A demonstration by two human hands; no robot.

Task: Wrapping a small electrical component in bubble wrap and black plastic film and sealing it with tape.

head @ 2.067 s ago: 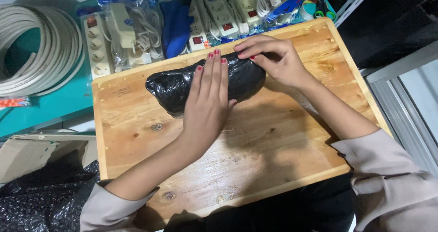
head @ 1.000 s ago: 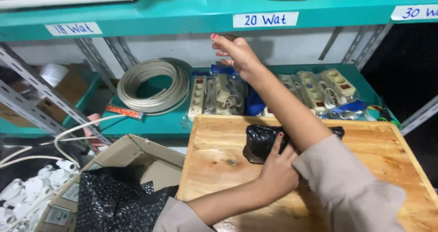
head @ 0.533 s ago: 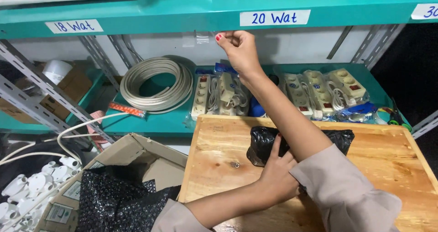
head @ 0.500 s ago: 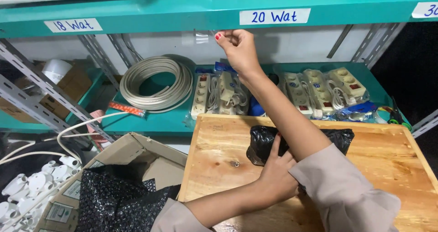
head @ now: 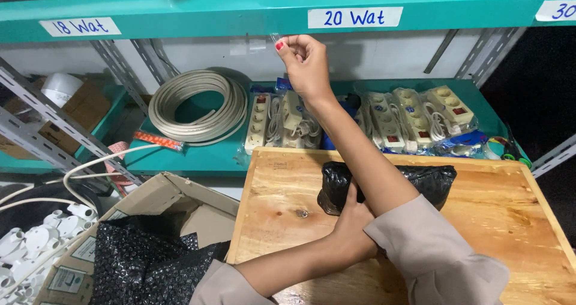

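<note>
Head view shows my right hand (head: pixel 307 62) raised at upper centre, fingertips pinching a strip of clear tape (head: pixel 259 43) under the teal shelf edge (head: pixel 180 8). My left hand (head: pixel 354 215) presses the black wrapped bundle (head: pixel 429 182) on the wooden board (head: pixel 504 221), lower right.

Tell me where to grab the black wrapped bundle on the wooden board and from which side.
Probably grip the black bundle across its free right end, coming from above. It lies flat and elongated on the wooden board; the left hand already pins its left end, and the right forearm crosses the middle.
</note>
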